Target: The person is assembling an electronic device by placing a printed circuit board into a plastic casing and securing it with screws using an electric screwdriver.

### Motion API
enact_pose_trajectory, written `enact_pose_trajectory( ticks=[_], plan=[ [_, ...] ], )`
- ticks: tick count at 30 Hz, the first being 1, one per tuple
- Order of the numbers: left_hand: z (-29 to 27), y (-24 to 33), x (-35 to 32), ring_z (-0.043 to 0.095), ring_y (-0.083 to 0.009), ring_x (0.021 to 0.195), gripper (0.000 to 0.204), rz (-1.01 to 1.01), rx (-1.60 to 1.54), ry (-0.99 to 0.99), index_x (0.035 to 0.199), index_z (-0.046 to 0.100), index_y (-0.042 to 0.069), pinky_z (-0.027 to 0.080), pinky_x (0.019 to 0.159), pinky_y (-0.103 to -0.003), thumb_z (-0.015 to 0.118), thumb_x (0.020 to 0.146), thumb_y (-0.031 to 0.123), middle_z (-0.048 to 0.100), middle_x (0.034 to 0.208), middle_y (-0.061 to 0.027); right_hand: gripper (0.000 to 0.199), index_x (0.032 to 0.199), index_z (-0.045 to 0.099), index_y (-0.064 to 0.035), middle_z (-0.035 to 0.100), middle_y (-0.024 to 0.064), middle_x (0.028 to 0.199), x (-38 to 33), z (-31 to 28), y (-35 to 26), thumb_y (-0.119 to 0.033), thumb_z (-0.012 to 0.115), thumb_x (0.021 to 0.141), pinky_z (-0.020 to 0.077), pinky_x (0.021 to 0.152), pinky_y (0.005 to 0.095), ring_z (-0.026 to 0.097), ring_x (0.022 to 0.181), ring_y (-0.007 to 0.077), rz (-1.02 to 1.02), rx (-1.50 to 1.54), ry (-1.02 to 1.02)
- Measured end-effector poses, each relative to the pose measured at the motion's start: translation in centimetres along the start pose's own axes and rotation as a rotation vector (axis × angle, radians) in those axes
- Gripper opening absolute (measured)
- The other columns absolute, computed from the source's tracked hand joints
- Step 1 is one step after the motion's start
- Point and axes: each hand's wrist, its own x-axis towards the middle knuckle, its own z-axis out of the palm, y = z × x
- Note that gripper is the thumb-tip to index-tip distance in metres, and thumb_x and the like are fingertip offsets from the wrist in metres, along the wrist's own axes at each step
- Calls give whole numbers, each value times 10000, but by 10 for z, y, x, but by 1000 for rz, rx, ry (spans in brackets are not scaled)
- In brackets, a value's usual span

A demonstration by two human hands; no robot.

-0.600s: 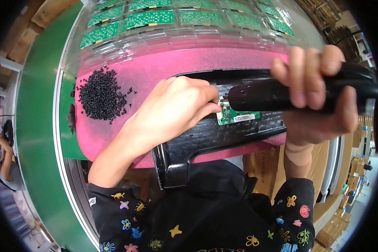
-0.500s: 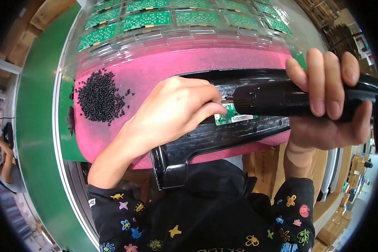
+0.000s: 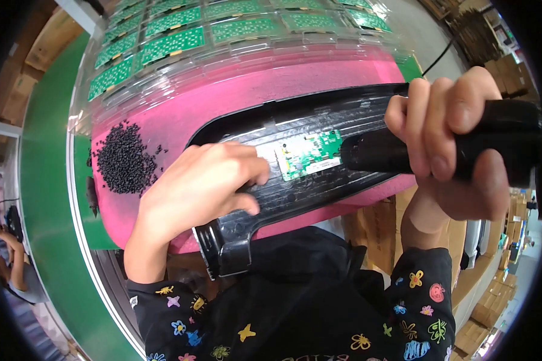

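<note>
My right hand (image 3: 448, 129) is wrapped around a black cordless screwdriver (image 3: 373, 151), held nearly level and pointing left. Its nose is at the right end of a green circuit board (image 3: 310, 157); the bit's tip cannot be made out. The board lies inside a long black plastic housing (image 3: 283, 201), tilted slightly up to the right. Over the housing's left end is my left hand (image 3: 202, 186), fingers curled and thumb apart, with nothing visible between them. A heap of small black screws (image 3: 125, 161) lies left of that hand.
A pink mat (image 3: 235, 99) lies under the housing. Behind it, clear plastic trays (image 3: 223, 51) hold several green circuit boards. A dark pointed tool (image 3: 92, 195) rests by the mat's left edge. Another person (image 3: 15, 265) is at the far left; cardboard boxes (image 3: 494, 301) stand at right.
My left hand has drawn back from the board to the left, and its thumb and finger have parted. More of the board shows. The screwdriver's nose has shifted slightly down the picture.
</note>
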Motion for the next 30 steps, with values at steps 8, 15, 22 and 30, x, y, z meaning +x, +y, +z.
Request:
enact_pose_trajectory(
  ticks=[8,15,22,30],
  plan=[
    [1,0,-1,615,-307,819,144,-8,15,-101,795,601,19,499,658,-415,717,740,83,617,788,-91,311,960,487,-75,484,-39,632,-14,-18,22,-335,603,835,367,617,275,441,562,83,37,-77,125],
    [6,2,-1,600,-292,780,174,-39,91,-44,807,634,32,495,646,-401,749,692,96,595,767,-79,328,954,482,-80,462,-53,618,-10,-26,31,-356,610,832,372,615,268,427,547,73,84,-5,63],
    [1,9,0,626,-296,797,165,-63,232,-36,761,583,19,515,631,-413,706,763,129,604,773,-97,375,979,494,-97,474,-65,633,-13,-14,37,-389,689,847,356,603,260,435,547,63,17,-79,98],
    [7,3,2,650,-309,735,105,31,58,175,854,633,3,524,633,-369,704,782,31,654,810,-116,325,966,485,-98,518,-70,641,-11,-16,15,-346,642,828,349,610,253,467,571,66,-39,176,47]
  ],
)
